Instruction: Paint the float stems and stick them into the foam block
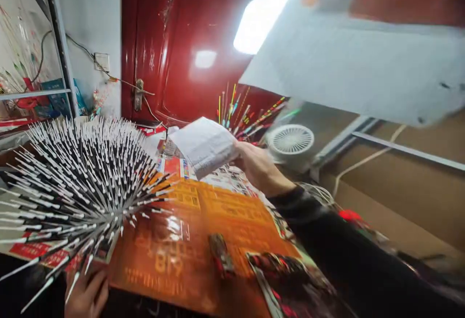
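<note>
White-tipped sticks (109,177): one big dense cluster at the left of the tabletop (145,265), points fanned outward. Bases drawn in toward the middle, tips spread; likely arranged so the pale ends stand apart and don't rub. What anchors the bases: hidden under the sticks.

Left hand (87,296): below the near edge of the cluster, fingers curled. Cannot tell whether it grips anything; it may be steadying the cluster from underneath, out of the way of the tips.

Right hand (259,165): arm reaching far forward, fingers closed on the near right end of a folded white paper piece (207,143). Held by that end, most of the piece is clear of the fingers, angled over the far part of the surface. Faint marks on it, too blurred to read.

Beyond the right hand: coloured slender rods (232,107) fanned upright, a round white fan (292,139) just beside them. Nearer: a small dark object (221,255) lying on the orange print, blurred, identity unclear.
</note>
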Demonstrator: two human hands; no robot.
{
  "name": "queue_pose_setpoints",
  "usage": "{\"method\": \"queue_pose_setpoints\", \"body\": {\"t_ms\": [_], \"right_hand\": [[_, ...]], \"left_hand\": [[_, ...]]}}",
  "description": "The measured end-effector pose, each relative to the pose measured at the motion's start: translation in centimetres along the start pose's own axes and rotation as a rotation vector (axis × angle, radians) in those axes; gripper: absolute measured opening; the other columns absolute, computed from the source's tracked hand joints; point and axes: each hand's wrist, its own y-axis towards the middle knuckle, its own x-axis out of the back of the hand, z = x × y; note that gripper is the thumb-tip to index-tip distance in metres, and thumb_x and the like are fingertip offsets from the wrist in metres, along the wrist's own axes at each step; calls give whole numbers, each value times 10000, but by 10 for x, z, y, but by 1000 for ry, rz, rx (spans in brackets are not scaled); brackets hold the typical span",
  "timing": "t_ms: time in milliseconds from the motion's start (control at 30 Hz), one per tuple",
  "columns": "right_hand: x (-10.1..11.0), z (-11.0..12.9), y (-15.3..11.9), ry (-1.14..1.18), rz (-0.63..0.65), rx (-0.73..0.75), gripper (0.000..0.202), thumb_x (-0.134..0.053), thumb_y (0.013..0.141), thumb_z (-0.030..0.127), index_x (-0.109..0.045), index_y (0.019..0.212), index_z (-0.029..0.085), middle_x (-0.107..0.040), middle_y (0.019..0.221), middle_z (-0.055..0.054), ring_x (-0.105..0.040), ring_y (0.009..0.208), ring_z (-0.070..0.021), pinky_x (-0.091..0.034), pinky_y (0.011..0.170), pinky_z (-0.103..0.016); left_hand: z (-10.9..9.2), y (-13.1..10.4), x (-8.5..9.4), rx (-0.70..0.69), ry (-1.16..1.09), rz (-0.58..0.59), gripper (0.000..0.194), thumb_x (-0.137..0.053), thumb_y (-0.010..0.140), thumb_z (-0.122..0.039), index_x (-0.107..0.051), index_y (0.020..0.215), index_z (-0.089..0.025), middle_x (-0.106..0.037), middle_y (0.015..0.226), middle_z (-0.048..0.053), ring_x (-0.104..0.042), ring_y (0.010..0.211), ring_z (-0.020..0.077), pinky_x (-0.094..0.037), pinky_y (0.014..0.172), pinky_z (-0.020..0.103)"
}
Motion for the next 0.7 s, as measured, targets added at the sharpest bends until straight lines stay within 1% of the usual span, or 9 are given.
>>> {"method": "queue_pose_setpoints", "body": {"t_ms": [67, 133, 200, 267, 400, 500, 600, 633, 700], "right_hand": [[20, -7, -68, 86, 23, -72, 486, -621, 837, 656, -663, 1009, 203, -678, 864, -62, -590, 691, -185, -487, 586, -296], [33, -9, -129, 97, 118, -175, 514, -743, 743, 658, -687, 998, 216, -686, 852, -59, -591, 682, -182, -467, 556, -282], [40, -5, -177, 68, 333, -241, 480, -769, 736, 631, -724, 981, 220, -705, 870, -71, -622, 734, -204, -493, 597, -296], [39, 1, -209, 3, 573, -207, 422, -734, 778, 608, -755, 929, 215, -708, 839, -64, -627, 748, -208, -498, 627, -299], [18, 12, -242, -116, 897, 38, 336, -642, 867, 513, -774, 919, 209, -697, 791, -28, -606, 722, -170, -467, 659, -270], [-5, 13, -250, -112, 1023, 170, 327, -595, 906, 464, -765, 978, 194, -717, 861, -32, -613, 772, -160, -473, 727, -268], [-20, 7, -250, -51, 999, 205, 355, -601, 911, 484, -744, 1045, 188, -704, 867, -28, -590, 748, -134, -466, 705, -257], [-22, 3, -248, -9, 958, 182, 387, -601, 912, 507, -730, 1091, 189, -693, 851, -22, -575, 715, -122, -459, 671, -250], [-21, -7, -247, 107, 802, 78, 480, -592, 911, 574, -692, 1179, 189, -673, 822, -18, -556, 653, -108, -434, 584, -234]], "left_hand": [[-9, 7, 7, -8, -75, 52, 277, -565, 925, -112, -717, 1082, -283, -709, 940, 12, -672, 862, 180, -531, 800, 329], [-28, 16, 17, -17, -177, 46, 278, -575, 918, -95, -716, 1088, -264, -688, 933, 21, -655, 868, 171, -534, 799, 306], [-53, 25, 28, -74, -252, 24, 287, -585, 911, -91, -716, 1097, -265, -676, 932, 24, -641, 876, 168, -537, 816, 301], [-81, 35, 38, -135, -305, 32, 304, -585, 914, -106, -708, 1138, -272, -674, 957, 33, -636, 911, 178, -541, 852, 321], [-131, 54, 43, -208, -408, 136, 341, -593, 966, -252, -641, 1304, -263, -663, 1154, 87, -619, 1073, 220, -536, 948, 378], [-156, 63, 32, -161, -506, 349, 410, -616, 969, -408, -623, 1347, -248, -669, 1227, 114, -616, 1147, 249, -520, 1004, 411], [-164, 61, 16, -10, -658, 600, 309, -598, 973, -427, -722, 1184, -237, -742, 1060, 85, -682, 986, 222, -542, 917, 354], [-163, 58, 12, 73, -701, 650, 275, -591, 973, -412, -749, 1099, -226, -755, 985, 72, -692, 908, 208, -544, 862, 325], [-157, 52, 6, 264, -747, 669, 253, -600, 951, -394, -765, 954, -203, -757, 878, 54, -685, 801, 189, -527, 771, 285]]}}
